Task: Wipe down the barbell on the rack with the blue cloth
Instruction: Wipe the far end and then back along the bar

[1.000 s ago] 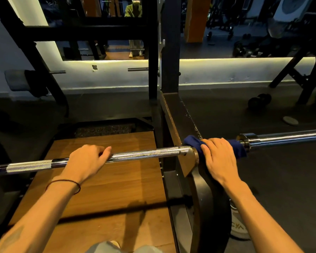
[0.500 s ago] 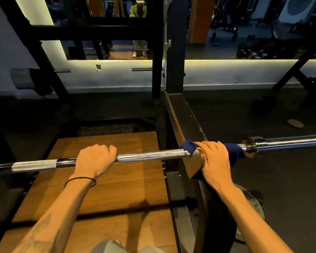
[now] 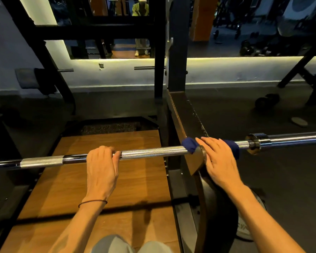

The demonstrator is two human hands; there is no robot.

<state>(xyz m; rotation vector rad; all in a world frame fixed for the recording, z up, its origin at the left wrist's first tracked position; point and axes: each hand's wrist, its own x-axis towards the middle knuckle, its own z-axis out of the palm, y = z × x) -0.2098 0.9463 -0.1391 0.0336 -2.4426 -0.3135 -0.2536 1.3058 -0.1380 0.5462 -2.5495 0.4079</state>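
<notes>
A silver barbell [image 3: 153, 152] runs across the view at waist height and rests on the dark rack arm [image 3: 186, 114]. My left hand [image 3: 101, 167] grips the knurled shaft left of the rack, fingers curled over it. A blue cloth [image 3: 189, 145] is wrapped over the bar where it crosses the rack arm. My right hand [image 3: 217, 159] covers the cloth and holds it round the bar, fingers wrapped over the top. Cloth ends stick out on both sides of the hand. The sleeve collar [image 3: 254, 143] lies just right of the cloth.
A wooden platform [image 3: 98, 189] lies under the bar. A black rack upright [image 3: 177, 52] stands ahead, with a mirror behind it. A weight plate [image 3: 244, 227] leans by the rack base, and a dumbbell [image 3: 266, 101] lies on the dark floor at right.
My right hand and the cloth have slid a little left along the bar, away from the sleeve collar. The left hand keeps its grip; the camera has shifted.
</notes>
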